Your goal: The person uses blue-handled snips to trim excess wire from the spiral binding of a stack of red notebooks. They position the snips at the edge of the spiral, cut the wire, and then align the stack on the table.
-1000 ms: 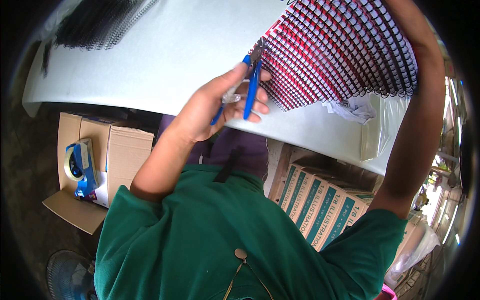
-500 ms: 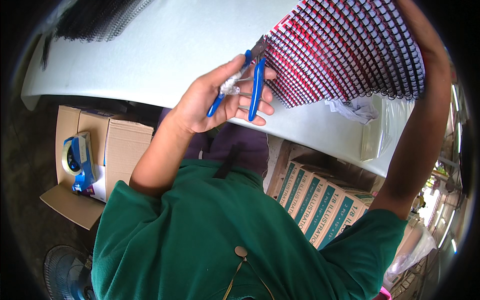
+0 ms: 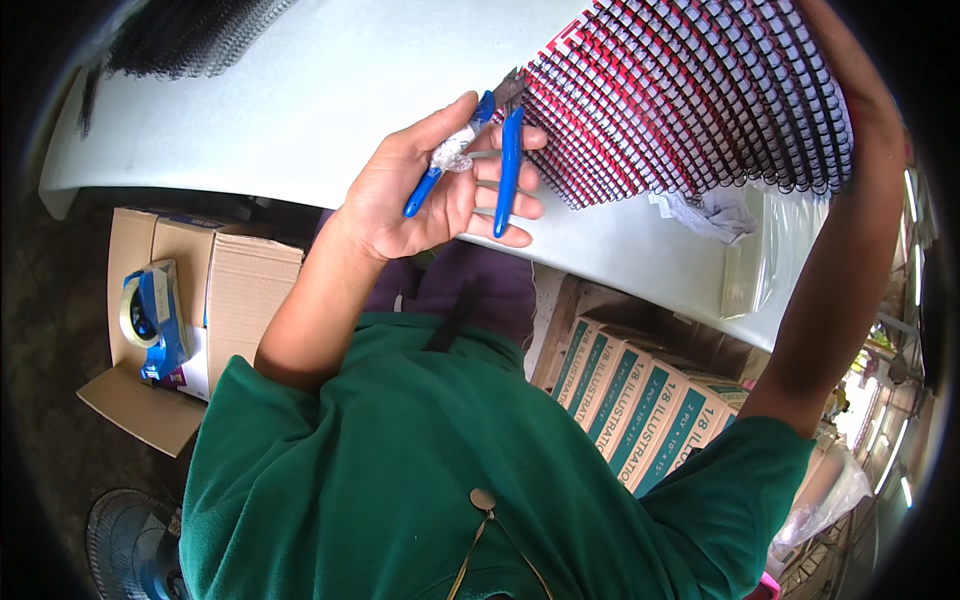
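My left hand (image 3: 395, 205) holds a pair of blue-handled cutting pliers (image 3: 507, 175) with palm up and fingers loosely spread. The handles stand apart, and one is wrapped in clear tape or film. The dark jaws touch or nearly touch the left edge of a fanned stack of wire-bound sheets (image 3: 690, 110). Rows of black wire loops run across this stack, with red and white paper showing between them. My right arm reaches up along the stack's far right side; my right hand (image 3: 828, 25) is mostly cut off at the upper rim, its fingers out of sight.
Under the work lies a white table (image 3: 330, 110), with black wire coils (image 3: 190, 40) at its far left. A crumpled whitish cloth (image 3: 710, 215) and clear plastic (image 3: 760, 265) sit by the stack. Below are an open carton (image 3: 255, 290) with a blue tape dispenser (image 3: 165, 320), boxes (image 3: 640, 400) and a fan (image 3: 130, 545).
My left hand and the pliers have shifted very slightly left and up, the jaws still beside the stack's edge. My right arm stays nearly where it was.
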`<state>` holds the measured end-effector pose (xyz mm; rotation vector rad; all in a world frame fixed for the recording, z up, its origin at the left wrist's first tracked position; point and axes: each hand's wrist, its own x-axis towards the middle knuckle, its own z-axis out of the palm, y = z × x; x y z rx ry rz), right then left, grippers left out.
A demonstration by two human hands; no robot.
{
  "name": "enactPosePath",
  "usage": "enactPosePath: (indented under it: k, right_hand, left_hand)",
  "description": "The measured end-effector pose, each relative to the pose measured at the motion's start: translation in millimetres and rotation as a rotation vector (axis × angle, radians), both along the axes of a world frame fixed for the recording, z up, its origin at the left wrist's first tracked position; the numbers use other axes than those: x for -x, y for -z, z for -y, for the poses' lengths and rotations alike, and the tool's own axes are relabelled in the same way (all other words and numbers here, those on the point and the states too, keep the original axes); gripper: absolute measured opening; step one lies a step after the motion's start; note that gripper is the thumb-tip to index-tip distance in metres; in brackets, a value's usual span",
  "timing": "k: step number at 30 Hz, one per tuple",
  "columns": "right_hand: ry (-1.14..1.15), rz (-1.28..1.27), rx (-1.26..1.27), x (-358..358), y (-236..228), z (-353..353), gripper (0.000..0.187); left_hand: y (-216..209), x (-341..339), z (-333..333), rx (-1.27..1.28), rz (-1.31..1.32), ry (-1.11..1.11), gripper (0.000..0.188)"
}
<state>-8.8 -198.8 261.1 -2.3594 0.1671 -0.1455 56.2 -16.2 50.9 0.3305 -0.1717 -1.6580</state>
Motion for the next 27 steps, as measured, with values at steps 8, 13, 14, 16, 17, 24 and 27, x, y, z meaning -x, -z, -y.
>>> enactPosePath:
  k: [8,13,14,16,17,24,27]
  right_hand:
    - [-0.148,0.080,0.079,-7,6,19,0.039]
    - [0.008,0.092,0.058,2,4,7,0.037]
    - [-0.019,0.102,0.039,0,7,8,0.037]
    - [-0.008,0.037,-0.049,-3,6,6,0.036]
    - [0.028,0.026,-0.062,-3,7,4,0.036]
    - [0.068,0.108,0.038,-3,12,6,0.036]
    - [0.053,0.096,0.047,-1,18,6,0.036]
  left_hand:
    - [-7,11,2,-0.333,1.468,-0.200,0.044]
    - [-3,3,-2,-0.062,0.096,0.012,0.056]
    - [7,-2,-4,-0.018,0.054,0.018,0.058]
    - [20,-3,-7,-0.027,0.568,0.020,0.050]
    - [4,9,-5,-0.246,1.233,-0.081,0.050]
    - [10,0,-7,-0.088,0.228,-0.014,0.058]
    - [19,-14,-6,0.061,0.093,0.076,0.054]
